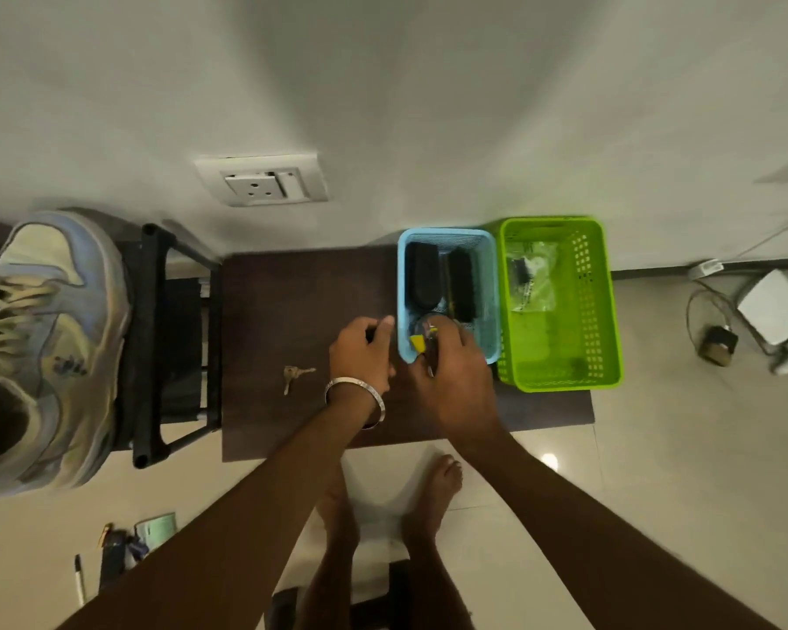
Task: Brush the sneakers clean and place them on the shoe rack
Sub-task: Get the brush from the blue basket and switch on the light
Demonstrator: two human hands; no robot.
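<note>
A pale blue and cream sneaker (51, 347) sits on top of the black shoe rack (155, 338) at the left. On the dark brown table (301, 302) stands a blue basket (446, 236) holding a black brush (462, 284) and a black oblong item (424, 275). My right hand (451, 370) reaches into the basket's near end and grips a small round tin (424, 334) with a yellow part. My left hand (360, 352), with a metal bangle on the wrist, has its fingers curled beside the basket's left wall, and its thumb touches the wall. Whether it holds anything is unclear.
A green basket (587, 311) with a plastic bag inside stands against the blue one's right side. Keys (294, 375) lie on the table. A wall socket (265, 181) is behind. A white box and cables (774, 311) lie on the floor at the right, small items (124, 547) at the lower left.
</note>
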